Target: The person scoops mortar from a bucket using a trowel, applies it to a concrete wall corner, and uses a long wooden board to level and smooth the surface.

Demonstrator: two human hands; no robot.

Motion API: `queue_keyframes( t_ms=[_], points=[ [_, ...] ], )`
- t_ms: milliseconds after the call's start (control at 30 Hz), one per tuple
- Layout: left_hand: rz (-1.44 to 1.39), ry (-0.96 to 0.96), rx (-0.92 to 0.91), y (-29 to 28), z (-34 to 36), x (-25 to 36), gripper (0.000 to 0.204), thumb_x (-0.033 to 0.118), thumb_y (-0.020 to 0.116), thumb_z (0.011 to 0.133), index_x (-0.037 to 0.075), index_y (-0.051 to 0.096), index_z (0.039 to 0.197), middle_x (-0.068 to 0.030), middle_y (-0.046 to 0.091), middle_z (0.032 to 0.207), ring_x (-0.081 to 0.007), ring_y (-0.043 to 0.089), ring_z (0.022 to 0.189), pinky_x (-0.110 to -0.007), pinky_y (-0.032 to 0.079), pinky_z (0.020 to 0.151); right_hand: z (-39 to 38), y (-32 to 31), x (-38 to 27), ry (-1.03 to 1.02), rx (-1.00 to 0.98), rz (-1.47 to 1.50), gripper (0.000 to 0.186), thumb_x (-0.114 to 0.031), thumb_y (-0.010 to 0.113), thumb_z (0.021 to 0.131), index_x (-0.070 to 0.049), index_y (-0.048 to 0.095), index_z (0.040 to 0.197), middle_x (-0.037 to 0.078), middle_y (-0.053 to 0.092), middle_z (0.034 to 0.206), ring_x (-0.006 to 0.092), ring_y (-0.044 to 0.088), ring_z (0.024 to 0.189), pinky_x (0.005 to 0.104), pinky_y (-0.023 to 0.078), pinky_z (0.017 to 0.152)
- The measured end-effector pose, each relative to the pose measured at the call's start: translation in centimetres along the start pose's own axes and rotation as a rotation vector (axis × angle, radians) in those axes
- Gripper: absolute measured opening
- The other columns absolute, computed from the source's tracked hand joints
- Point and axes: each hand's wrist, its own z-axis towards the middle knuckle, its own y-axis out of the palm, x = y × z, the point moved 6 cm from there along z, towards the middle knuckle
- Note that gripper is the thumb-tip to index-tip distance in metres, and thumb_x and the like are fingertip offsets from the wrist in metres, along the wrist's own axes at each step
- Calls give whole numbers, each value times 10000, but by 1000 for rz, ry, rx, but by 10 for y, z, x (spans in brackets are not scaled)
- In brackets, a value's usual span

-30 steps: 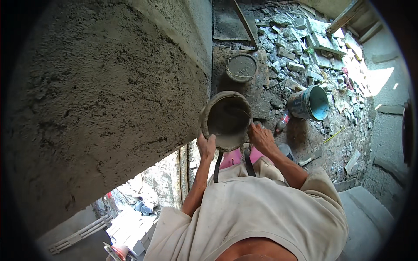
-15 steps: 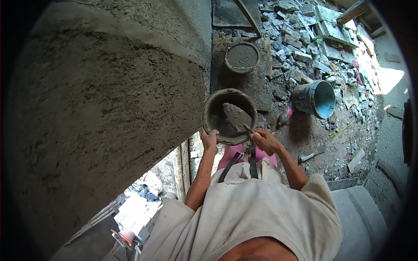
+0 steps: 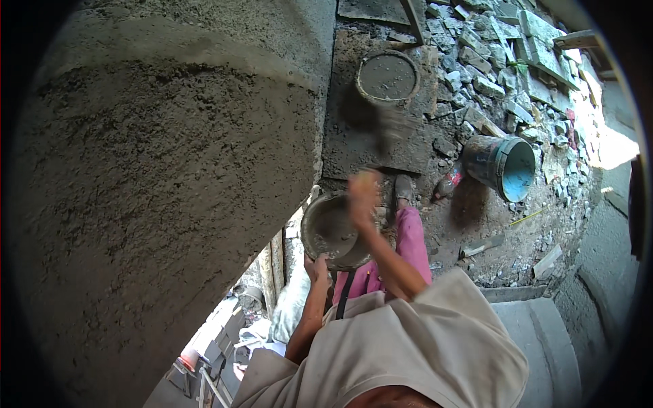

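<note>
My left hand (image 3: 317,268) grips the near rim of a round, mortar-smeared basin (image 3: 308,234), which I hold low by the wall. Some wet grey mortar (image 3: 333,228) lies inside it. Above the basin's right side, my right hand (image 3: 364,204) is closed on a trowel (image 3: 393,129), both smeared by motion. The trowel's blade points away from me, toward a bucket (image 3: 359,85) filled with grey mortar. At the left, wet, rough mortar (image 3: 177,149) covers much of the wall, its upper band smoother.
A tipped bucket (image 3: 486,160) with a blue inside lies at the right, a bottle (image 3: 449,182) beside it. Broken rubble (image 3: 476,68) is heaped behind. A board (image 3: 428,146) lies under the mortar bucket. Loose wood (image 3: 481,246) is on the floor.
My right hand has swung the trowel out of the basin and away from me, turning its blade. My left hand has brought the basin nearer and slightly left.
</note>
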Motion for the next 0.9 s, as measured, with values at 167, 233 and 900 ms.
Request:
queue_keyframes(
  t_ms=[167, 233, 900],
  points=[
    [-187, 85, 114, -37, 3, -30, 718, -15, 614, 653, 21, 469, 1355, -114, 596, 1213, -257, 617, 1029, -346, 514, 854, -74, -97, -234, -99, -326, 986, 429, -264, 629, 925, -56, 436, 1247, 175, 629, 980, 348, 647, 830, 442, 515, 714],
    [-265, 105, 33, -25, -15, -5, 701, -2, 613, 667, 37, 469, 1352, -108, 590, 1202, -258, 619, 1012, -353, 526, 827, -84, -164, -234, -132, -423, 1023, 409, -257, 634, 924, -57, 449, 1230, 177, 624, 969, 343, 649, 824, 427, 519, 700],
    [335, 709, -288, 59, -226, 225, 617, 61, 599, 778, -26, 450, 1371, -214, 582, 1257, -327, 562, 1157, -368, 393, 1025, -1, -250, 12, -794, -693, 25, 321, -352, 478, 954, -47, 577, 962, 179, 617, 733, 285, 669, 735, 442, 512, 625]
  ],
)
